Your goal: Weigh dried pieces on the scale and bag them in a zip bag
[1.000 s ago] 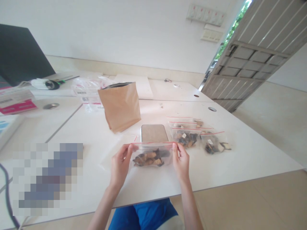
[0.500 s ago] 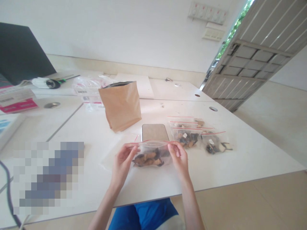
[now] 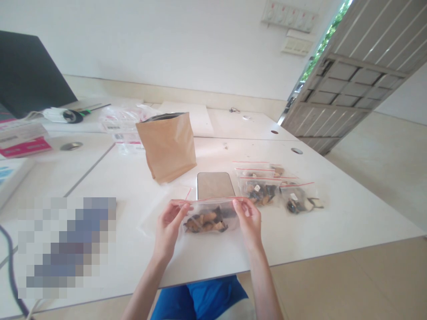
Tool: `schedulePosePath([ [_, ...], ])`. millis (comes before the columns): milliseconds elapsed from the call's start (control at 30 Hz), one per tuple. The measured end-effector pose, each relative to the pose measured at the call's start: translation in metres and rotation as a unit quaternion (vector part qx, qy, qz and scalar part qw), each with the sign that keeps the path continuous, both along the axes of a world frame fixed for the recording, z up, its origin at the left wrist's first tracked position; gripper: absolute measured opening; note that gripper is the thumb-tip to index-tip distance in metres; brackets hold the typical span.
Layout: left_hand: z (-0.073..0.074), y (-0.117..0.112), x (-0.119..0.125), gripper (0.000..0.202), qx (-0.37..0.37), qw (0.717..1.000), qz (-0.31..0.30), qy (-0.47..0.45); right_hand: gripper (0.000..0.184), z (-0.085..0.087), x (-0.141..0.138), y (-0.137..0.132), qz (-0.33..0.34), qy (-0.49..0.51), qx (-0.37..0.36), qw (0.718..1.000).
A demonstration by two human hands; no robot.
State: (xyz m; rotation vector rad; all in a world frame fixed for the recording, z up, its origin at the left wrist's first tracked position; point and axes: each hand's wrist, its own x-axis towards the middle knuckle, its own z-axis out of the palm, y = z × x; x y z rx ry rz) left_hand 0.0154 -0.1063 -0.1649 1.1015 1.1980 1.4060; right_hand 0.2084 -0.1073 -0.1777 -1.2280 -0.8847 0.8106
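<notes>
A small clear zip bag with a red seal strip and brown and dark pieces inside is held just above the white table. My left hand pinches its top left corner. My right hand pinches the top right part of the strip. Right behind the bag lies a small flat scale with a metal top. Further back stands an open brown paper pouch.
Several filled zip bags lie to the right of the scale. At the back left are empty bags, a dark screen, pink-and-white boxes and a blurred patch at the near left. An open door stands at right.
My right hand has slid left along the bag's top strip, and both hands with the bag have lowered slightly toward the table.
</notes>
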Motion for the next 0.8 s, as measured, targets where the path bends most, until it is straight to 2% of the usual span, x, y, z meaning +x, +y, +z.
schedulePosePath([
  [233,0.0031,-0.0029,0.0023,0.029,-0.018,0.999,-0.035,0.001,0.033,0.0027,-0.0020,-0.0049,0.074,-0.010,-0.014,0.997],
  [567,0.0039,-0.0072,-0.0037,0.028,0.000,0.999,-0.051,0.009,0.025,0.0066,-0.0063,-0.0051,0.073,-0.019,-0.003,0.997],
  [800,-0.0003,-0.0045,-0.0049,0.026,0.002,1.000,-0.004,0.025,0.023,0.0076,-0.0069,-0.0058,0.084,-0.035,-0.001,0.996],
])
